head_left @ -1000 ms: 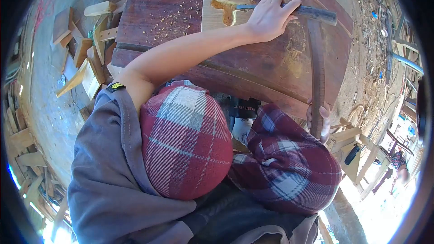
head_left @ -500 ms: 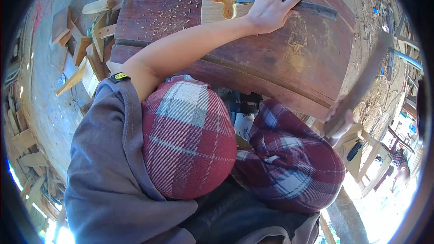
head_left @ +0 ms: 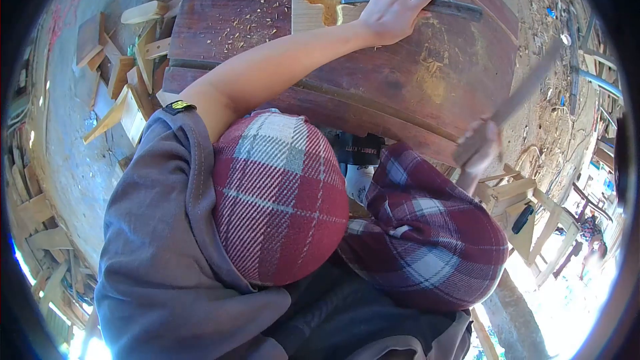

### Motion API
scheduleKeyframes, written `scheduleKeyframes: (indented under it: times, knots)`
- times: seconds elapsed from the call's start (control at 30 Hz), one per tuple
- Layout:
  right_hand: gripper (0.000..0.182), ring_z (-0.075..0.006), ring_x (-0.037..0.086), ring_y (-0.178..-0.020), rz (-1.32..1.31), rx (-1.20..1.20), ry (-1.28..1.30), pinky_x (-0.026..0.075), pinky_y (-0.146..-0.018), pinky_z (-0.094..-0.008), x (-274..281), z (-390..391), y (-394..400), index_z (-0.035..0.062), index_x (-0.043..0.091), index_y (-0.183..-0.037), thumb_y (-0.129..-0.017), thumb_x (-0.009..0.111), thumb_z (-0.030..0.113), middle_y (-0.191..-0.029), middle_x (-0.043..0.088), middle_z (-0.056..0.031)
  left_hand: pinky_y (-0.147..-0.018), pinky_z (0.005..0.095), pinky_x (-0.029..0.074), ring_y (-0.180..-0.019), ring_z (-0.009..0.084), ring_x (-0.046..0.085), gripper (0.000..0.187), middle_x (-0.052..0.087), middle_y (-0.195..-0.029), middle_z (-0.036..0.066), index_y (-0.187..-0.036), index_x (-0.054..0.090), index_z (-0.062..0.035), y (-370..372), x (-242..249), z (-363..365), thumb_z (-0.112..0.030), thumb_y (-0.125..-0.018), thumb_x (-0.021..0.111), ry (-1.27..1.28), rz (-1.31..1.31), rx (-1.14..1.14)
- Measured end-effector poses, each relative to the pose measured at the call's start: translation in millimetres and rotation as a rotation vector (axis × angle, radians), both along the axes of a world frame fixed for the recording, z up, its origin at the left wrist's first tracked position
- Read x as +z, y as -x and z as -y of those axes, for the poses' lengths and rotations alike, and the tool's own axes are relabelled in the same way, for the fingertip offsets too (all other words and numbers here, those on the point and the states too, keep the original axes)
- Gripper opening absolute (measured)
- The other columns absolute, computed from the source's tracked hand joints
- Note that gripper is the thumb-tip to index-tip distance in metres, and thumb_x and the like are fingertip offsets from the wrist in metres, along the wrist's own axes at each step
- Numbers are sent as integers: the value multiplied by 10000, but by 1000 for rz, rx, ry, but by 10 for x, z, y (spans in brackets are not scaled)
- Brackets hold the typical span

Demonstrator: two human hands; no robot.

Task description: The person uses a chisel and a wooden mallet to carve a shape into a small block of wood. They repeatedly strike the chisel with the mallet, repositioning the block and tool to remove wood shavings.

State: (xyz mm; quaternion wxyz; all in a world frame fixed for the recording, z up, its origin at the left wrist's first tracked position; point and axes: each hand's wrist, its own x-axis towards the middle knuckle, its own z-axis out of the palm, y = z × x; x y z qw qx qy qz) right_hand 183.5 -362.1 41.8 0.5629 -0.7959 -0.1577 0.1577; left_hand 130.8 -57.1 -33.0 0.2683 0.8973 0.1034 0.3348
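My left hand [head_left: 395, 17] lies over a long chisel [head_left: 457, 9] and is closed around its middle. The chisel's narrow tip [head_left: 355, 1] meets a rough T-shaped recess [head_left: 329, 8] cut in a pale wooden board [head_left: 307, 25]. Off the right edge of the workbench [head_left: 387, 80], my right hand [head_left: 481, 147] grips a long wooden stick [head_left: 527, 87]. Motion blurs both the stick and that hand. The stick slants up to the right, apart from the chisel.
Wood shavings [head_left: 250, 23] are scattered over the bench top. Wooden offcuts [head_left: 123, 70] are heaped on the floor [head_left: 63, 93] at the left. A wooden frame [head_left: 513, 190] stands beside my right forearm. My plaid-covered knees are against the bench's near side.
My right hand has moved up and left with the stick, which tilts slightly more to the right. The board, chisel and left hand appear shifted a little left in view.
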Motion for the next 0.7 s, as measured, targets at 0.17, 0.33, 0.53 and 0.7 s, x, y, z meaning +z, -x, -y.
scheduleKeyframes:
  times: [0.17,0.33,0.53,0.7]
  knots:
    - [315,-82,496,-503,-21,46,153,380,-426,-203,-176,-42,70,29,560,-907,-880,621,337,-639,500,14,-620,451,509,-764,362,626,371,586,-923,182,-1277,476,-146,11,20,-20,-272,-940,565,10,-74,36]
    - [245,-122,527,-463,-92,-111,-280,462,-365,-250,22,-104,-9,42,558,-920,-877,612,277,-623,509,-5,-637,466,507,-783,373,627,361,588,-936,192,-1268,480,-149,-7,-1,1,-287,-943,556,34,-74,15]
    - [375,-134,548,-691,-11,61,328,450,-588,-314,-149,-104,35,-18,584,-1044,-872,627,313,-751,553,-66,-615,453,505,-766,364,629,342,590,-908,190,-1252,485,-156,-8,-45,-31,-290,-945,553,13,-60,51]
    - [389,-109,538,-544,82,-80,44,431,-418,-260,-144,41,-176,-8,575,-1034,-870,610,343,-706,566,-67,-607,452,502,-745,364,629,341,591,-884,184,-1247,484,-163,-6,-44,-22,-289,-940,561,6,-65,38]
